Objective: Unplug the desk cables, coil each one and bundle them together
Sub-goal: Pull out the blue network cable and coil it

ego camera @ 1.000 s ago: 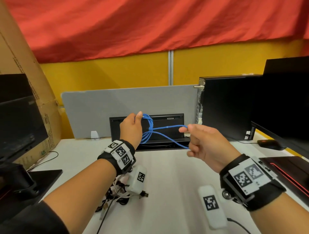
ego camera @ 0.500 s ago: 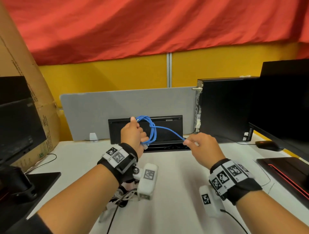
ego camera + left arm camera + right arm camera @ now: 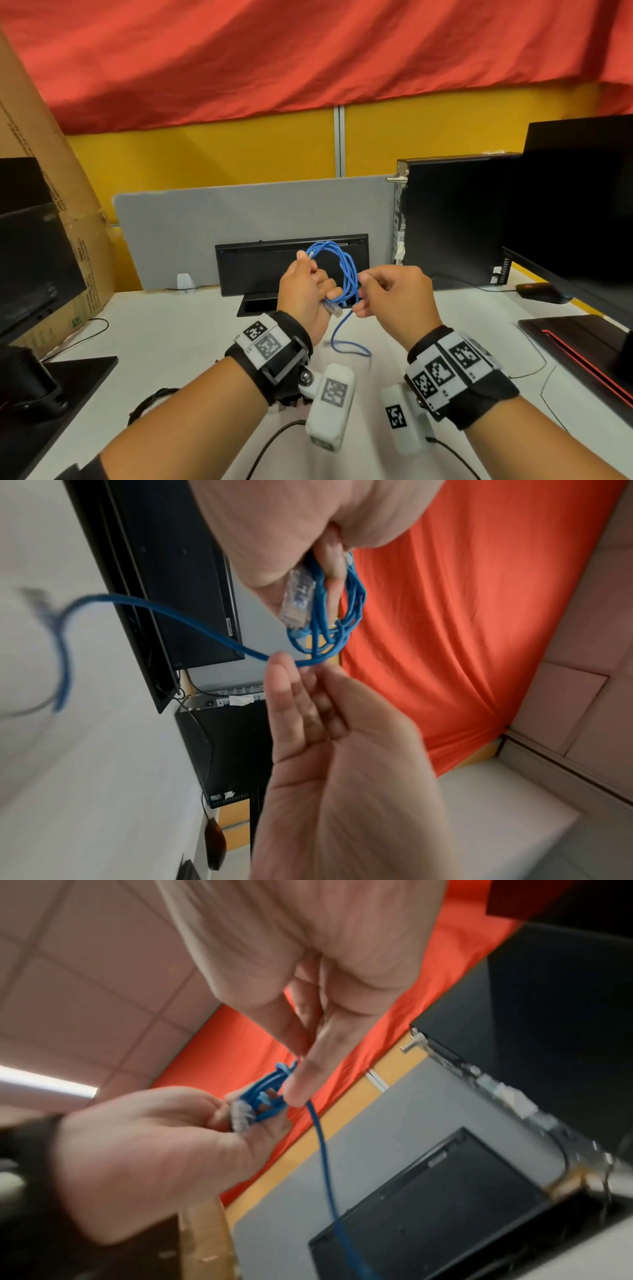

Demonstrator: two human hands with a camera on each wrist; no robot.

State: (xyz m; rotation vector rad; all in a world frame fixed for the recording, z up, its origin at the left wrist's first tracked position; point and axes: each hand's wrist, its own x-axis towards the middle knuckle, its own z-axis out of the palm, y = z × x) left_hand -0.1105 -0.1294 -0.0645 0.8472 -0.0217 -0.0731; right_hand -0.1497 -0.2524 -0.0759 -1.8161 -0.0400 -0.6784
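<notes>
A blue network cable hangs in several loops above the white desk. My left hand grips the coil, with a clear plug sticking out below its fingers. Right beside it, my right hand pinches the strand at the coil's right side. The loose tail drops from that pinch onto the desk and ends near my left wrist. In the left wrist view the tail sweeps away, blurred.
Behind my hands stands a black cable box against a grey divider. A black PC tower and monitor fill the right side, with a mouse. Another monitor and cardboard are left. Thin black cables lie near.
My right hand has come in from the right to the coil, bringing the stretched strand with it. The free end now lies slack on the desk.
</notes>
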